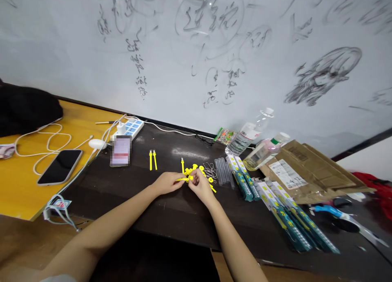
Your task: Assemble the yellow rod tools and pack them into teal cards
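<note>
My left hand (168, 183) is closed on a thin yellow plastic stick (181, 179), which points to the right. Against its tip, my right hand (199, 184) pinches a small yellow plastic piece (190, 178); whether the two are joined I cannot tell. Just beyond my fingers lies a pile of loose yellow parts (194, 167), partly hidden by the right hand. A yellow stick with a metal tip (183, 166) lies behind my hands. Two similar yellow sticks (150, 160) lie side by side farther left. Bent metal wires (210, 171) are right of the pile.
Clear plastic tubes (222, 172) and several green-white boxes (241, 178) lie to the right, before a water bottle (243, 139), a second bottle (265, 154) and a brown parcel (294, 167). A power strip (131, 127), a pixelated upright object (121, 151) and a phone (60, 167) are left.
</note>
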`<state>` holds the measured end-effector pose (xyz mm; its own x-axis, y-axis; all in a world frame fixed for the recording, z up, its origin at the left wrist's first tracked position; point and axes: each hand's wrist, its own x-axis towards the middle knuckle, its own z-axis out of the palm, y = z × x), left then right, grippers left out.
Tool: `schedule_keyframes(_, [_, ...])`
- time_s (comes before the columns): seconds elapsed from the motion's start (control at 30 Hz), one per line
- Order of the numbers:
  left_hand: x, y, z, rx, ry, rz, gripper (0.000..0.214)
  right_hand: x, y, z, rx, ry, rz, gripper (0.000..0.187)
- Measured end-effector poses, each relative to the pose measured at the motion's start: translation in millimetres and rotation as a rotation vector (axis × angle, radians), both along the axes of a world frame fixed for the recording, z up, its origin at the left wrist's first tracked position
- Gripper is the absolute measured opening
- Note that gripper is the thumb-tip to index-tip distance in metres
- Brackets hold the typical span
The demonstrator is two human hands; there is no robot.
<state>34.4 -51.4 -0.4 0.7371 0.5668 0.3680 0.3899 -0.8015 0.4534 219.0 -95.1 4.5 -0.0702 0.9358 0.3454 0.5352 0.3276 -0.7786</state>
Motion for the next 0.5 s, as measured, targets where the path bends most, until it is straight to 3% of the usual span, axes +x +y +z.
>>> schedule_keyframes(0.23, [2, 2, -2.9, 0.004, 0.029, -0.026, 0.024, -2, -10, -7.1, 0.081, -0.128, 0.052, 0.010])
schedule_keyframes(0.4, [0, 1, -1.6, -0.013, -0.003, 0.022, 0.030, -6, -13, -6.7, 0.076, -0.126, 0.074, 0.027])
schedule_keyframes(0.5, [0, -1, 0.3, -0.040, -0.002, 0.049, 0.036, -5, -14, -6.3, 0.046, -0.072, 0.053, 0.027])
